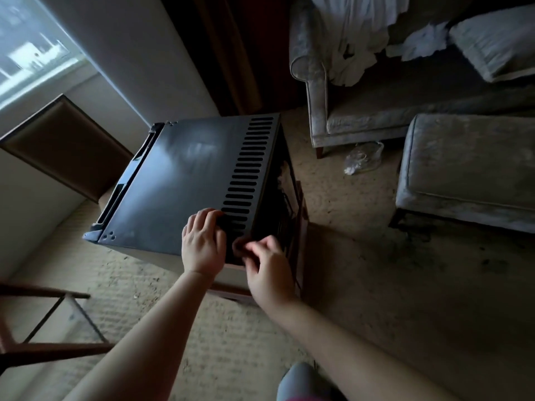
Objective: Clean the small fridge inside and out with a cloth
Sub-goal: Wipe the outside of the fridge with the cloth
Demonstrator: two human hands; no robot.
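Note:
The small black fridge stands on the carpet, seen from above, with a row of vent slots along the right side of its top. A dark cloth lies over the near right corner of the top, hard to make out in the dim light. My left hand rests on the top with its fingers curled on the cloth's left edge. My right hand pinches the cloth's near end at the fridge's corner. The fridge door, on the left side, looks closed.
A grey sofa with white laundry and a pillow stands at the back right, an ottoman beside it. A crumpled plastic bag lies on the carpet. A wooden frame and a brown padded chair stand left.

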